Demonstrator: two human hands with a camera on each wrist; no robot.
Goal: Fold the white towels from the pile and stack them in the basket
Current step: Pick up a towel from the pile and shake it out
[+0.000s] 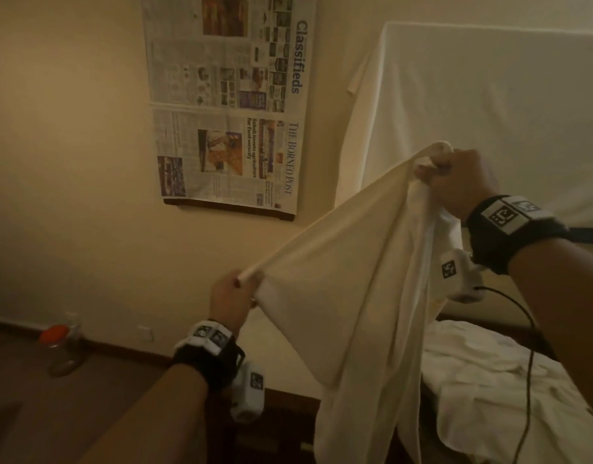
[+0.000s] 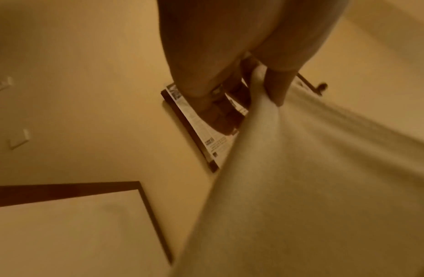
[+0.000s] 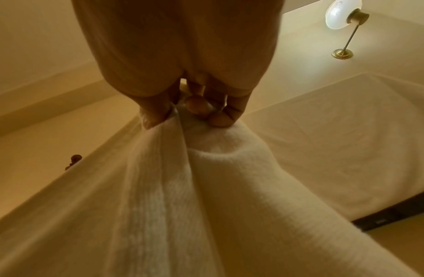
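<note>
A white towel (image 1: 352,279) hangs in the air, stretched between my two hands. My left hand (image 1: 234,293) pinches its lower left edge, seen close in the left wrist view where my left hand (image 2: 258,90) clamps the cloth (image 2: 301,187). My right hand (image 1: 455,179) grips a bunched upper corner, higher and to the right. In the right wrist view my right hand (image 3: 194,112) curls round the gathered towel (image 3: 206,206). More white towels (image 1: 489,380) lie crumpled in a pile at the lower right. No basket shows.
A newspaper (image 1: 228,102) is pinned on the wall ahead. A white sheet (image 1: 489,112) covers a board at the upper right. A jar with an orange lid (image 1: 58,346) stands on the floor at left. A wall lamp (image 3: 343,16) glows in the right wrist view.
</note>
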